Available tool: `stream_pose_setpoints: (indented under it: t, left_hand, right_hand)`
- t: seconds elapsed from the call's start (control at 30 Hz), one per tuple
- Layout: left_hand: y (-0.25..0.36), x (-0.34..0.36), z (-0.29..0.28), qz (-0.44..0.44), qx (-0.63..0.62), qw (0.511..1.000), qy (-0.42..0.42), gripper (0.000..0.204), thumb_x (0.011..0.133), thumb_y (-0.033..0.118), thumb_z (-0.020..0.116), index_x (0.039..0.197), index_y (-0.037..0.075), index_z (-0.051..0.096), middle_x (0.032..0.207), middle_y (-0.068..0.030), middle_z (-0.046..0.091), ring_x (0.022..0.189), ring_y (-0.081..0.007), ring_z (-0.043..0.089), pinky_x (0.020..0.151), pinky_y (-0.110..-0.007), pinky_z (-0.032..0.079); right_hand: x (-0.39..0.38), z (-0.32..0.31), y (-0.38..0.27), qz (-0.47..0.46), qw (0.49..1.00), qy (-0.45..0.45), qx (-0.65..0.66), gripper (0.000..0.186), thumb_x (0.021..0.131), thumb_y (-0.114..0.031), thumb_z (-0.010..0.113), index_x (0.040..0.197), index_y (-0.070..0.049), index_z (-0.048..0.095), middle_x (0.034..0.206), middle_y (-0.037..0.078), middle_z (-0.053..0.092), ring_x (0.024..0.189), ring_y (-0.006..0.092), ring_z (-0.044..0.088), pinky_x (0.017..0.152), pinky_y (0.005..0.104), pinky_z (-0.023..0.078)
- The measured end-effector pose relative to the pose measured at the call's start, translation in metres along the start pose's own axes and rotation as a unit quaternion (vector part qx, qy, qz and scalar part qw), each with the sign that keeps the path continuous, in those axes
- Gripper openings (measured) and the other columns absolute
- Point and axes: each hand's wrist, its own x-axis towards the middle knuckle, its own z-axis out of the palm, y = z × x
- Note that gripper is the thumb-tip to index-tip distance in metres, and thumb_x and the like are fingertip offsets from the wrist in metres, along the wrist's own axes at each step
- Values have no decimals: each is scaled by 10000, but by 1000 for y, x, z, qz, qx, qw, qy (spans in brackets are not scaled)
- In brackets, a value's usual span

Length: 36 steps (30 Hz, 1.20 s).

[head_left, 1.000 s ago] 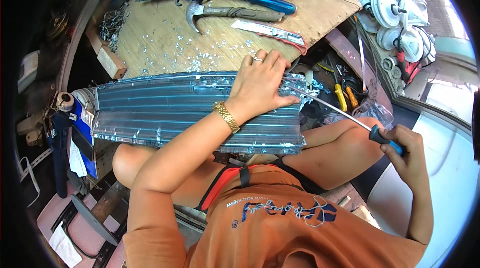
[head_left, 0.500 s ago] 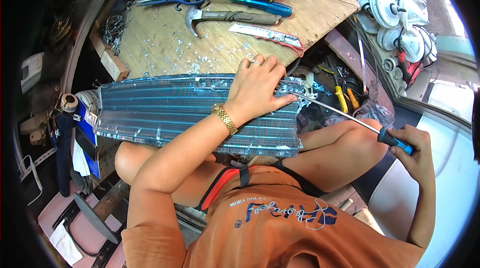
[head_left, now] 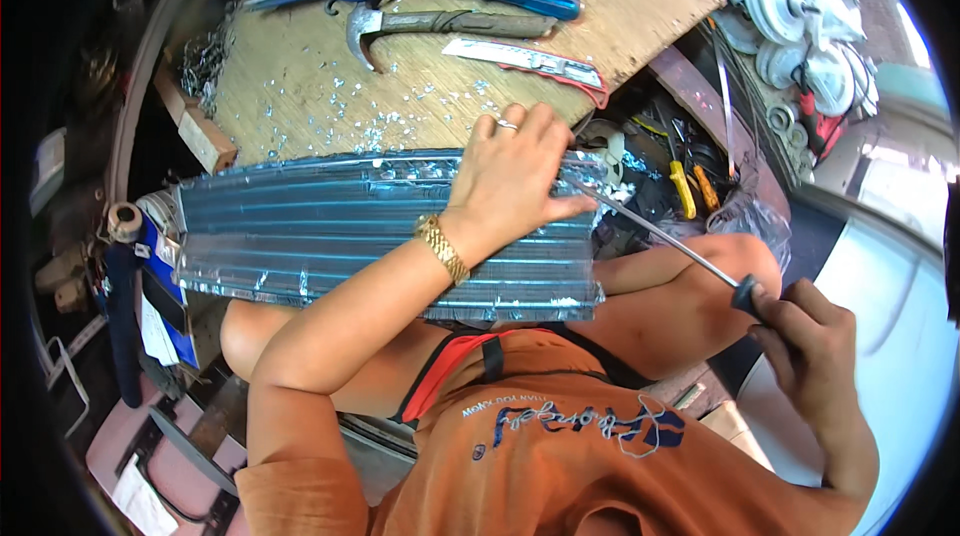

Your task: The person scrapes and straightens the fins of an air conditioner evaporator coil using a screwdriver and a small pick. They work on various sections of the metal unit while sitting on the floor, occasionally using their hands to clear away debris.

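Note:
A long finned metal radiator core (head_left: pixel 300 226) lies across my lap, its far side along the wooden board. My left hand (head_left: pixel 508 171) presses on its right part, with fingers curled over the far edge and the thumb stretched right. My right hand (head_left: pixel 805 331) is wrapped round the dark handle of a long screwdriver (head_left: pixel 675 234), hiding most of the handle. The shaft slants up and left to the core's torn right end, beside my left thumb. Crumpled bits of shiny fin surround the tip, so its exact contact is unclear.
On the wooden board (head_left: pixel 290 96) lie a claw hammer (head_left: pixel 450 24), a utility knife (head_left: pixel 530 61), a blue-handled tool (head_left: pixel 520 0) and silvery scraps. Yellow-handled pliers (head_left: pixel 682 186) sit in a bin at right. White wheel-like parts (head_left: pixel 775 6) are piled beyond. My bent legs support the core.
My right hand has moved forward on the handle and closed fully round it, where the blue end showed before. The screwdriver's handle end has shifted slightly left and nearer. My left hand stays on the core.

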Motion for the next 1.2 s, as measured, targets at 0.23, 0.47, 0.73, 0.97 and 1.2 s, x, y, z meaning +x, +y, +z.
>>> stream_pose_setpoints:
  t: [0.23, 0.47, 0.73, 0.97, 1.2]
  left_hand:
    - [-7, -21, -18, 2, 30, 999, 24, 722, 746, 557, 856, 1211, 60, 613, 1138, -108, 594, 1095, -335, 565, 944, -455, 408]
    - [-6, -26, -16, -4, 52, 998, 23, 465, 899, 494, 752, 1151, 117, 648, 1139, -89, 616, 1107, -307, 587, 933, -474, 394]
    - [0, -29, -21, 2, 91, 995, -49, 452, 855, 419, 716, 1180, 117, 631, 1156, -96, 601, 1123, -302, 573, 924, -484, 383]
    - [-2, -33, -19, 4, 57, 997, 61, 492, 779, 432, 749, 1115, 102, 608, 1104, -122, 568, 1092, -322, 545, 934, -471, 378]
    - [-13, -41, -33, 150, 66, 985, -43, 433, 823, 460, 765, 1043, 112, 630, 1137, -109, 580, 1082, -319, 536, 953, -486, 411]
  right_hand:
    - [-11, 54, 90, 33, 961, 17, 274, 369, 851, -66, 774, 1213, -17, 724, 844, 103, 673, 748, 187, 637, 737, 330, 506]
    - [-43, 38, 119, 152, 913, -1, 379, 417, 937, -256, 763, 1269, -7, 722, 855, 8, 642, 793, 84, 576, 724, 251, 469]
    - [-23, 142, 102, 116, 805, 146, 564, 436, 911, -82, 737, 1339, -12, 683, 1055, 27, 684, 894, 114, 624, 777, 279, 518]
    - [71, 130, 76, -111, 930, 194, 291, 438, 827, -55, 778, 1258, -113, 721, 1125, 130, 742, 993, 317, 727, 866, 396, 569]
    - [198, 146, -6, -276, 916, 222, 189, 294, 940, -200, 684, 1213, -94, 710, 1102, 137, 711, 1007, 368, 661, 874, 458, 537]
